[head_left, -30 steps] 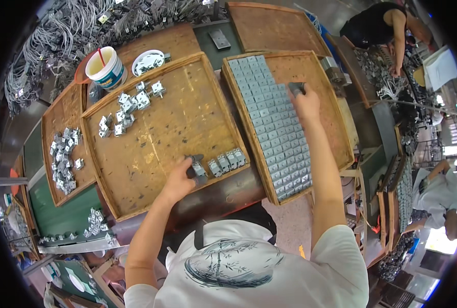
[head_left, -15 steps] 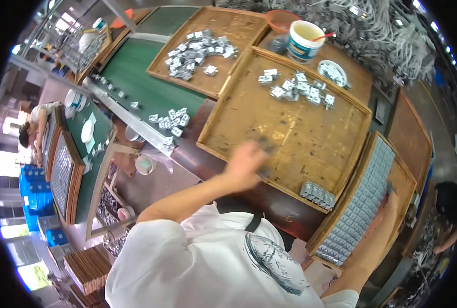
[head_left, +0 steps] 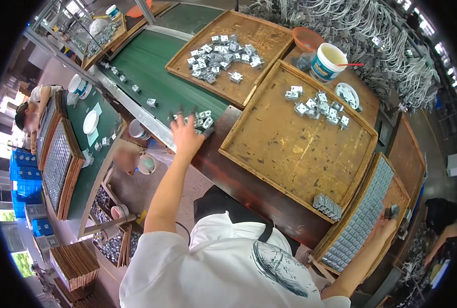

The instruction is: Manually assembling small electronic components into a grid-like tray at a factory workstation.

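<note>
Fingers spread, left hand (head_left: 186, 137) reaches the belt's metal parts (head_left: 202, 121); right hand (head_left: 385, 222) pinches one over the filled tray (head_left: 399, 191); best gathered squarely.

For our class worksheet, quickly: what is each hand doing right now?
Left hand: open, fingers spread over small metal parts on the green belt.
Right hand: closed on a small dark part.

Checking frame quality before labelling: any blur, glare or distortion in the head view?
Head view: strong fisheye, so the wooden tray edges bow and a black rim rings the frame; blown-out daylight at the left edge; the left hand over the small metal parts looks sharp; the right hand near the rim is small and soft.
</note>
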`<state>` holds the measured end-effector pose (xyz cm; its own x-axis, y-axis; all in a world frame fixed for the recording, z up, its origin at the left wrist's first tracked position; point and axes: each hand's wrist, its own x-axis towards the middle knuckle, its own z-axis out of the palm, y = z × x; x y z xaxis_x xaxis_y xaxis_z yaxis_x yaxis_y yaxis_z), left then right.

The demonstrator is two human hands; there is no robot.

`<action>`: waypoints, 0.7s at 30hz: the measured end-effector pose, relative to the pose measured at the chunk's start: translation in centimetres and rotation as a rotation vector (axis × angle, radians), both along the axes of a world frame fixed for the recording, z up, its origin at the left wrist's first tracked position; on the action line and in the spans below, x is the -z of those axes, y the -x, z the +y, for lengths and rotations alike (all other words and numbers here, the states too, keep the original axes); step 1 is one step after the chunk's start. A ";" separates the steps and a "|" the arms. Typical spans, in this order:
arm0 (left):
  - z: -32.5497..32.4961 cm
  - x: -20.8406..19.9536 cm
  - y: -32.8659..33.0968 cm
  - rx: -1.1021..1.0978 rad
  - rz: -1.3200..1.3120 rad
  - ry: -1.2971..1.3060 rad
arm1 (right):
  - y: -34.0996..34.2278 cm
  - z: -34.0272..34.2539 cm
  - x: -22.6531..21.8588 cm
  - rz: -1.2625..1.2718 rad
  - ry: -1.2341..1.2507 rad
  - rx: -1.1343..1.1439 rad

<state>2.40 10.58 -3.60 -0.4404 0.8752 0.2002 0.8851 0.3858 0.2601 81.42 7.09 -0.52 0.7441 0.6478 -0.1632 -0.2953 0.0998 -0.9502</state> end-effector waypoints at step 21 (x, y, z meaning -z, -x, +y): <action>10.3 0.0 -2.5 0.142 -0.620 -0.444 | 10.6 -7.9 -0.5 0.074 0.078 0.099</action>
<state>4.87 20.85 -3.58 -0.4758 0.8271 0.2991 0.5605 0.0231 0.8278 70.79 -0.79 -0.02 0.7879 0.5550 -0.2670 -0.3570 0.0582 -0.9323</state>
